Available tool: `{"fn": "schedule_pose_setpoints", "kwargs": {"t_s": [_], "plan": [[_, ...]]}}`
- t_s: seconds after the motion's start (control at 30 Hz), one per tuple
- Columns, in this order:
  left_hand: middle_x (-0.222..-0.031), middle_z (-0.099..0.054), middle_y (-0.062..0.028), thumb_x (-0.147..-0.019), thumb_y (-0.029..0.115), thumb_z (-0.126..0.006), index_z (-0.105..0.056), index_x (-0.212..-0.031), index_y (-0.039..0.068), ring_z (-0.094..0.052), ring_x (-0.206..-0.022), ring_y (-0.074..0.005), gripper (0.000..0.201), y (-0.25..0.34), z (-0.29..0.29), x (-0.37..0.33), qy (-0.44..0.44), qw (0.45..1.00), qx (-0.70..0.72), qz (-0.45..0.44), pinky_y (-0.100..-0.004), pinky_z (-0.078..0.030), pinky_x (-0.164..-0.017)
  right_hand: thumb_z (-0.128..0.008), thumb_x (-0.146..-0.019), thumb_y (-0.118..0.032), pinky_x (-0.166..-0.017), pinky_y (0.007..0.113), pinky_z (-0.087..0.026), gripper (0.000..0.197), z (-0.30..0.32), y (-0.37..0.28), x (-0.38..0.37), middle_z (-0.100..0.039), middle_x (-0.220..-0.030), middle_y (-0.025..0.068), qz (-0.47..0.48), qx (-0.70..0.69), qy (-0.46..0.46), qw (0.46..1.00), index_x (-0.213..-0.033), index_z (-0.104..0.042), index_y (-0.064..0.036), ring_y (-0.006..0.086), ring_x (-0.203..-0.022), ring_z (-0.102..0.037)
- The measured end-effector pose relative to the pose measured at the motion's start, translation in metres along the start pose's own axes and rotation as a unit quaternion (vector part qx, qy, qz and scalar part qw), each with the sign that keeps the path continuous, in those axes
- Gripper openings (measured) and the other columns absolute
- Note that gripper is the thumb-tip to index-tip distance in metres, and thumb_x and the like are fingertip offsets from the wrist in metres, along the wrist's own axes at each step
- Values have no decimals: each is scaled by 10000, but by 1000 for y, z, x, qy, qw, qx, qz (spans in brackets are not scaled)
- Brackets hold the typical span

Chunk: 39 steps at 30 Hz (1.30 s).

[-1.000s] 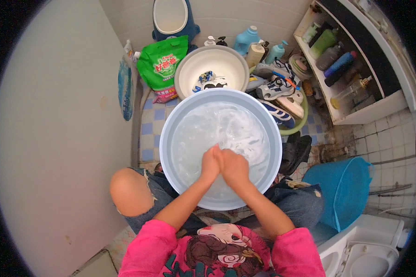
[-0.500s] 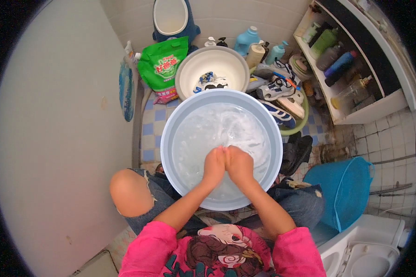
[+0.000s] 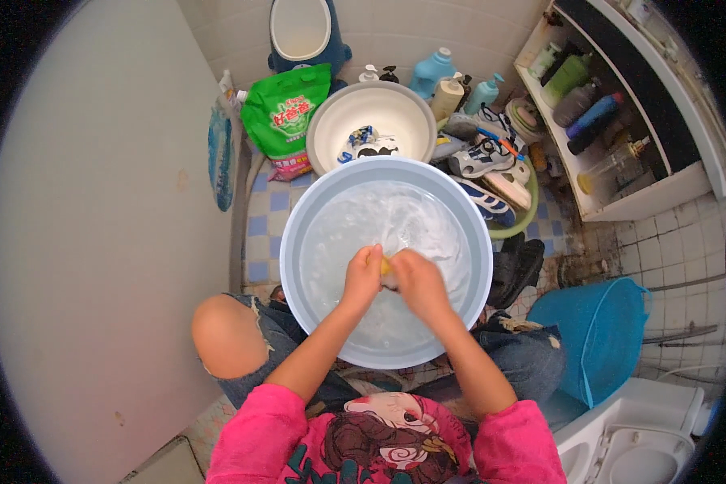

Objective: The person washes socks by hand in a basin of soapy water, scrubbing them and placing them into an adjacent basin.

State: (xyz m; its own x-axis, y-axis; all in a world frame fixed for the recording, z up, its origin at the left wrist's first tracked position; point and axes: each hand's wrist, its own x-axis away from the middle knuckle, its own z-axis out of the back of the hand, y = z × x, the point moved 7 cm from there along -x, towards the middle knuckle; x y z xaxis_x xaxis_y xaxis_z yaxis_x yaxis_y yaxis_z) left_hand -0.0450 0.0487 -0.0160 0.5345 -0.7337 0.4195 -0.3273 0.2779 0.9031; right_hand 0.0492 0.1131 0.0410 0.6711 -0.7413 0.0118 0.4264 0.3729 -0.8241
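Note:
A large light-blue basin (image 3: pixel 295 300) of cloudy, sudsy water (image 3: pixel 331 242) stands between my knees. Over its middle, my left hand (image 3: pixel 363 277) is closed, with fingers curled around one side of a small yellow-and-white piece of fabric (image 3: pixel 387 269). My right hand (image 3: pixel 419 282) is closed on the other side of that piece, close beside the left. Most of the fabric is hidden by my fingers, so its exact kind does not show. White foam swirls on the water just beyond the right hand.
Behind stand a cream basin (image 3: pixel 323 139) with small items in it, a green detergent bag (image 3: pixel 286 113) and several bottles (image 3: pixel 432 73). A green tub (image 3: pixel 529 211) of shoes sits far right, below a shelf (image 3: pixel 593 208). At right are black shoes (image 3: pixel 518 270) and a blue bucket (image 3: pixel 597 339).
My hands, pressed together before, have parted slightly, and a yellow-and-white piece of fabric now shows between them. The left hand has shifted a little left and the right a little right.

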Motion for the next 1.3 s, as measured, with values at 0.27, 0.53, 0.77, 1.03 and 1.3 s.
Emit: {"fn": "schedule_pose_setpoints", "kwargs": {"t_s": [0.27,0.53,0.77,1.03,1.3], "plan": [[-581,-471,-191,-917,286,-326,-486,-678,-27,-459,-551,-310,425,-9,-9,9,52,984,-95,-139,-385,-364,-563,-460,-849,-213,-514,420,-437,179,-11,-8,9,-550,-702,131,33,199,40,979,-757,-497,-63,326,-611,-565],[-913,-492,-241,-811,128,-498,-485,-940,-40,-508,-784,-394,212,-31,-5,0,32,897,-365,-248,-435,-417,-733,-482,-837,-262,-649,434,-437,276,-9,64,-3,-578,-710,186,-109,119,-21,987,-983,-536,-33,347,-711,-567],[-822,-541,-176,-782,58,-459,-480,-957,4,-541,-764,-348,184,-41,-14,-12,-38,866,-434,-246,-392,-454,-653,-537,-767,-179,-766,410,-429,257,-35,88,1,-574,-964,191,-72,137,-135,979,-988,-565,-50,350,-889,-545],[-812,-549,-48,-880,218,-366,-484,-978,58,-510,-624,-105,221,-39,-16,-12,-91,981,174,3,-222,-412,-491,-507,-805,-230,-714,413,-436,241,-16,-24,5,-583,-928,158,37,129,-12,991,-933,-563,-34,345,-823,-551],[-798,-573,-48,-901,239,-420,-501,-947,39,-520,-633,-89,221,-23,0,-13,-72,992,98,40,-199,-387,-459,-550,-823,-249,-612,300,-444,260,20,47,-17,-596,-746,133,-79,-58,19,995,-916,-565,-6,219,-636,-568]]}}
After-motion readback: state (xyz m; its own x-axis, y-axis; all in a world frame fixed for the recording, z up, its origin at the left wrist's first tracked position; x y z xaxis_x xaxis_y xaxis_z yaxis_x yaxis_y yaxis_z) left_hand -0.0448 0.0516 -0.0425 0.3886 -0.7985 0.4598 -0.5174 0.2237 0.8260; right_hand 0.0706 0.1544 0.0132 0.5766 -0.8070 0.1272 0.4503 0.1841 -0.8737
